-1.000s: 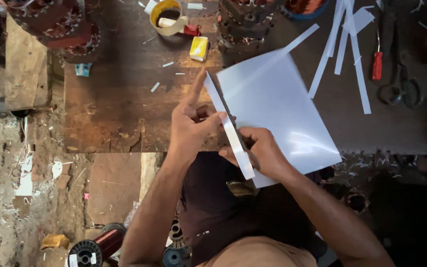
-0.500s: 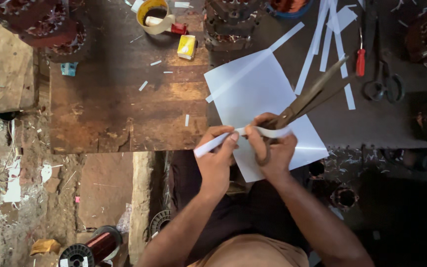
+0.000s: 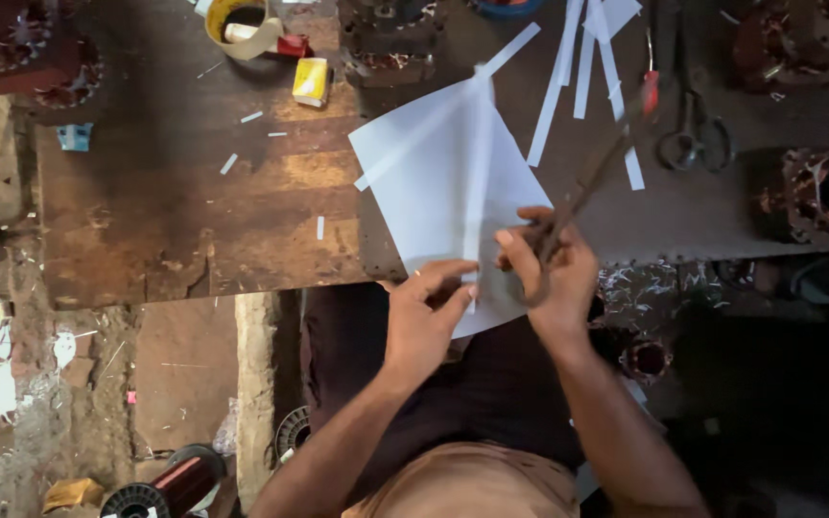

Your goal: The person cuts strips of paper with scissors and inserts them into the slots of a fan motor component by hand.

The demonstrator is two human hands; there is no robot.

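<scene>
Nearest to us, our left hand (image 3: 426,317) is closed in a pinch on the lower end of a long white paper strip (image 3: 477,182), fingertips pressed together just past the near edge of the workbench (image 3: 194,211). Half a second ago that strip lay crosswise between both hands; now it stands lengthwise, running up from the pinch over the white sheet (image 3: 434,182) toward the far edge. We judge that the cut is finished and the strip is free of the sheet.

Beside it, our right hand (image 3: 554,273) is curled shut around the handles of the scissors (image 3: 592,177), whose blades point up and away to the right; they are blurred, so we cannot tell whether they gape. A second ago this hand pressed on the sheet with no scissors to be seen.

The sheet lies flat at the near edge of the bench, its lower corner overhanging our lap.

Farther off, loose white strips (image 3: 578,67) lie near the far edge, with a second pair of scissors (image 3: 688,134) and a red-handled screwdriver (image 3: 651,82) to their right, a yellow box (image 3: 311,82) and a tape roll (image 3: 242,24) to the left.
</scene>
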